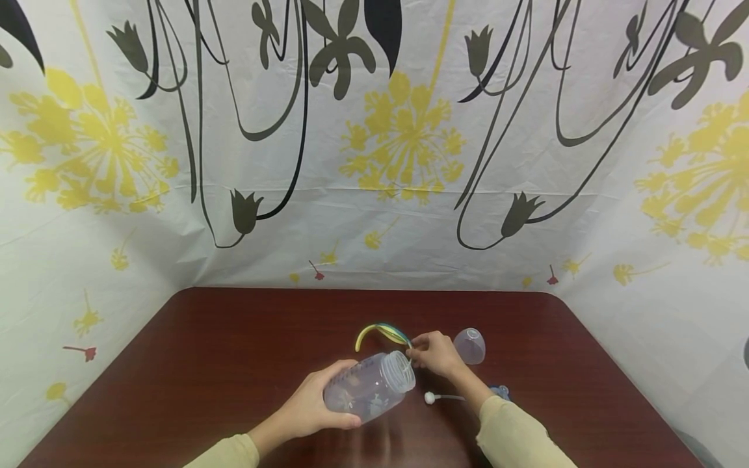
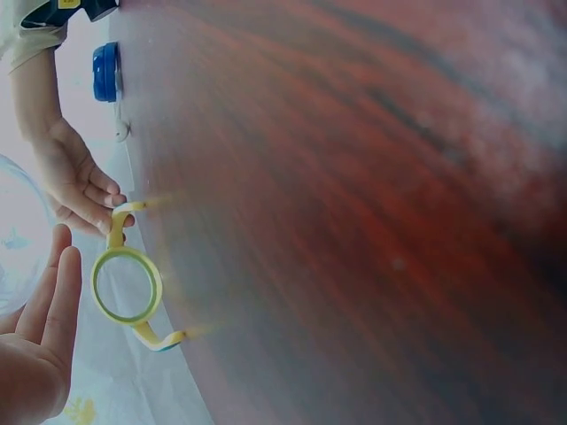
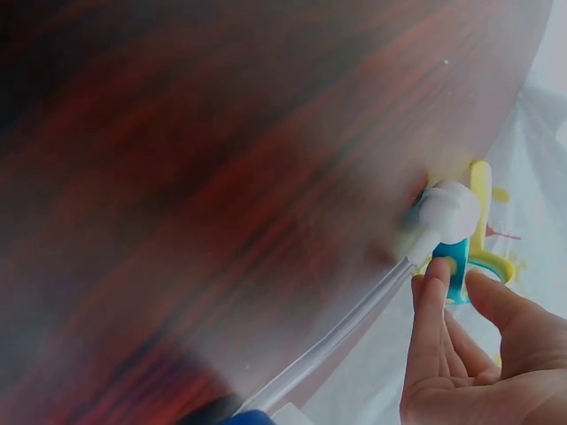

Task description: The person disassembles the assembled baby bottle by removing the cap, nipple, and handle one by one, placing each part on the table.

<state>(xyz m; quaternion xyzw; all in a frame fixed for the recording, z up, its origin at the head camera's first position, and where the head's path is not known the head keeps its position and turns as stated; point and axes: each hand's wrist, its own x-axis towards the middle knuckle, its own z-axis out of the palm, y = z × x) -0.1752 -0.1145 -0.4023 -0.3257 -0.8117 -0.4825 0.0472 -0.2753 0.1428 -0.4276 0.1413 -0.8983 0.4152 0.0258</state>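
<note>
My left hand (image 1: 316, 400) grips a clear baby bottle (image 1: 364, 391) round its body, tilted so its open threaded mouth points up and right. In the left wrist view only a pale edge of the bottle (image 2: 19, 239) shows beside the fingers. Just beyond the mouth, my right hand (image 1: 435, 354) pinches a yellow and teal bottle handle (image 1: 361, 337) at one end. Seen from the left wrist, the handle has a round ring (image 2: 97, 288) with a curved grip on either side. Its teal part (image 3: 459, 274) lies between thumb and fingers in the right wrist view.
A clear dome cap (image 1: 470, 346) stands right of my right hand. Under the right forearm lies a straw with a white ball end (image 1: 430, 398) and a blue collar (image 1: 500, 391). Patterned white sheeting (image 1: 374, 260) surrounds the dark red wooden table (image 1: 246, 338).
</note>
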